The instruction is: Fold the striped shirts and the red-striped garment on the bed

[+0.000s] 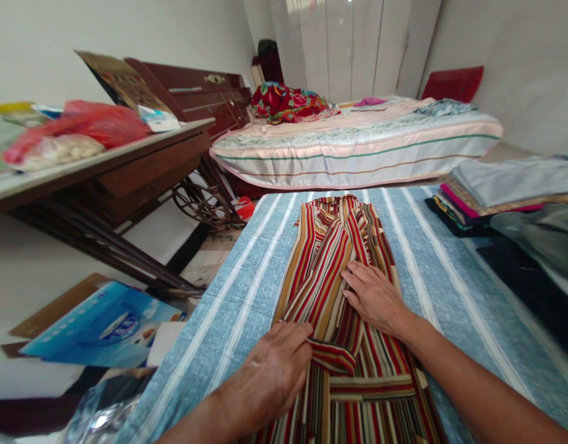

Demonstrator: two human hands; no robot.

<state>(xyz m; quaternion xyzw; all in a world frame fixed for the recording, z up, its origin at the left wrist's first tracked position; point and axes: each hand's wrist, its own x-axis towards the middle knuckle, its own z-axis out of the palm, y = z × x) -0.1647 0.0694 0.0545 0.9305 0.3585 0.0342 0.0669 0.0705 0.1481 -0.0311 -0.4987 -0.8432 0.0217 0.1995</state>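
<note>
A striped shirt (321,271) in red, tan, black and cream lies lengthwise on the blue sheet, its collar end away from me. One sleeve is folded across the front, with its cuff near the middle. At the cuff, my left hand (279,364) has its fingers curled round the sleeve's edge; the fingertips are partly hidden. My right hand (376,296) rests flat on the shirt's right side, fingers stretched out and holding nothing. A band of the same striped cloth crosses the shirt below both hands.
Folded clothes (510,185) are stacked at the right, beside dark garments. A sewing-machine table (140,145) bearing a red plastic bag (103,123) stands left. Below it is a blue carton (108,327). Behind lies a larger bed (358,148) with a red floral bundle (288,102).
</note>
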